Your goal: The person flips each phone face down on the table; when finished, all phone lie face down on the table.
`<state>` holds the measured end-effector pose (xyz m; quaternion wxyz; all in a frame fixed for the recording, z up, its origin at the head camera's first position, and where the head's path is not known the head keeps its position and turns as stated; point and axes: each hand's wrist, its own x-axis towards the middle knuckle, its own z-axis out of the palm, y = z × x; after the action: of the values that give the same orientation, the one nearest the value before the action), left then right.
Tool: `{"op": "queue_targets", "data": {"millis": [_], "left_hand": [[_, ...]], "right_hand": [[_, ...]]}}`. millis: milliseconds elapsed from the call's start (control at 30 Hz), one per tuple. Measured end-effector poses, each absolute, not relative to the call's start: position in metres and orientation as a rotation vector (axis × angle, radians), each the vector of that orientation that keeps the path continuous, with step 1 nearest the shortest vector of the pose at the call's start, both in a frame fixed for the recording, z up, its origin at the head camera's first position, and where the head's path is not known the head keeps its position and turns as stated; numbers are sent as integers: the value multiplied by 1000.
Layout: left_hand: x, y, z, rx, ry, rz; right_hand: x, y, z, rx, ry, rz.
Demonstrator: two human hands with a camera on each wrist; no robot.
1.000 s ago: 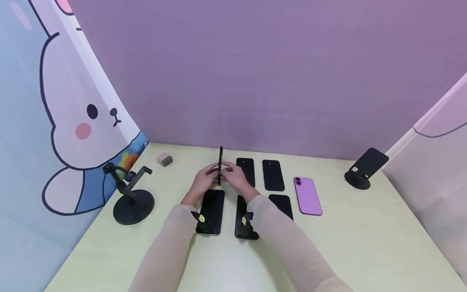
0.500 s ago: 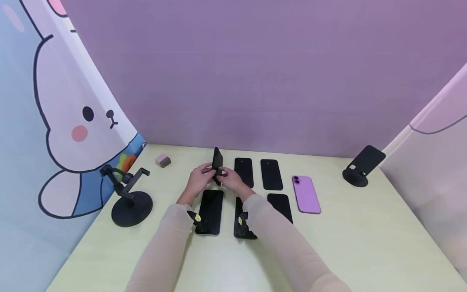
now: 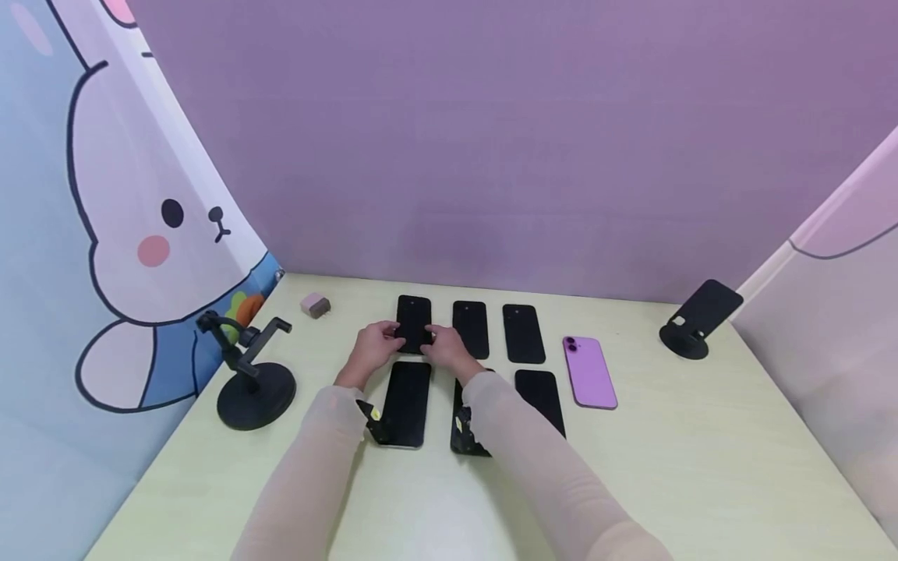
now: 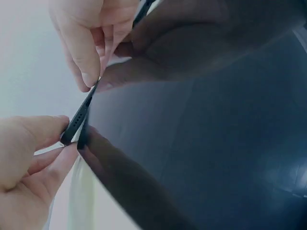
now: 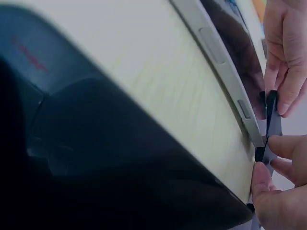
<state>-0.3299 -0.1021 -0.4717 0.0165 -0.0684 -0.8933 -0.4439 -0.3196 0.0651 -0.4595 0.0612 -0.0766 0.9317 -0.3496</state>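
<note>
A black phone case (image 3: pixel 413 321) lies flat at the left end of the back row on the pale table (image 3: pixel 673 460). My left hand (image 3: pixel 390 336) pinches its near left edge, and my right hand (image 3: pixel 433 340) pinches its near right edge. The left wrist view shows the case's thin edge (image 4: pixel 79 120) pinched between thumb and fingertips (image 4: pixel 88 76) of both hands, above a glossy black phone screen (image 4: pixel 206 143). In the right wrist view the same edge (image 5: pixel 271 112) stands between the two hands, past a silver-sided phone (image 5: pixel 225 67).
Two more black cases (image 3: pixel 470 329) (image 3: pixel 523 333) lie in the back row, beside a purple phone (image 3: pixel 589 372). Black phones (image 3: pixel 405 403) (image 3: pixel 540 396) lie in front. A clamp stand (image 3: pixel 256 382) is on the left, a black stand (image 3: pixel 698 319) at the far right, and a pink charger (image 3: pixel 316 305) at the back.
The black case stood upright on its edge between my hands; it has tipped back and now lies flat on the table. Both hands still hold it.
</note>
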Motion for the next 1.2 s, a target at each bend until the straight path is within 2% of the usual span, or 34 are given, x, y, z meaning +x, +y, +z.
{"op": "queue_targets", "data": {"millis": [600, 1200], "left_hand": [[-337, -103, -464, -250, -2901, -1175], [-330, -106, -466, -225, -2981, -1222]], "right_hand": [[-325, 59, -455, -190, 2849, -903], [-320, 65, -457, -232, 2838, -937]]}}
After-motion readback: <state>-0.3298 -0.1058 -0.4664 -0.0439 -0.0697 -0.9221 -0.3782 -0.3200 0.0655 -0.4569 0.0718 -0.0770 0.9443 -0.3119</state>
